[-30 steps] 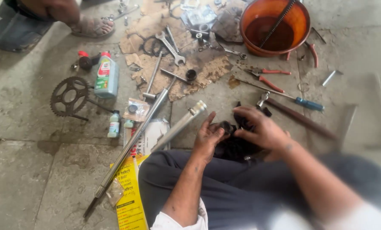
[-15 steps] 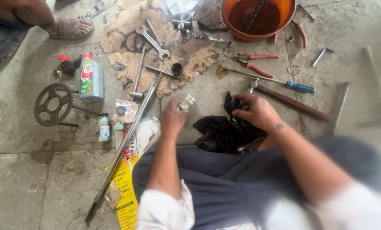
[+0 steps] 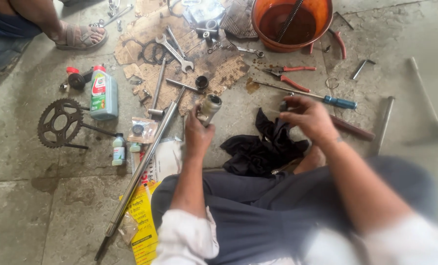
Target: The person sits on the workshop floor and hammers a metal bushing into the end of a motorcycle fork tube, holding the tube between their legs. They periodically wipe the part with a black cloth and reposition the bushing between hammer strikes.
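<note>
Metal tube (image 3: 208, 108) in left hand (image 3: 197, 131); oil-filled orange basin (image 3: 322, 23)

Right hand (image 3: 309, 118) off black rag (image 3: 263, 147)

Single head cam, looks steeply down and forward over the wearer's lap at the concrete floor (image 3: 287, 122). Close range: both forearms fill the lower frame. No second view to overlap.

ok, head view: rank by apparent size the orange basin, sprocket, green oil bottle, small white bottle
1. orange basin
2. sprocket and green oil bottle: look alike, not ranked
3. small white bottle
</note>
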